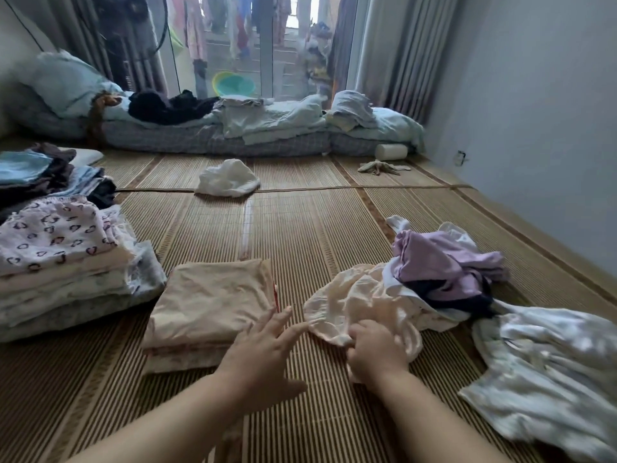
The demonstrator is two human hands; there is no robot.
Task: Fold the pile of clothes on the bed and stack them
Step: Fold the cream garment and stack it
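cream garment (360, 295): lay crumpled on the woven mat (300, 228), its far side tucked under the unfolded pile (444, 265) of lilac, dark and white cloth.
right hand (374, 349): fingers curled into the near edge of that cream garment, and gripping it!
left hand (263, 349): fingers spread and straight, holding nothing, by the right edge of the folded peach piece (210, 302).
folded stack (66, 262): stood at the left, heart print on top, just beside the folded peach piece.
pale dress (551, 369): sprawled at the far right, touching the unfolded pile.
white garment (228, 178): lay alone, well apart, further up the mat.
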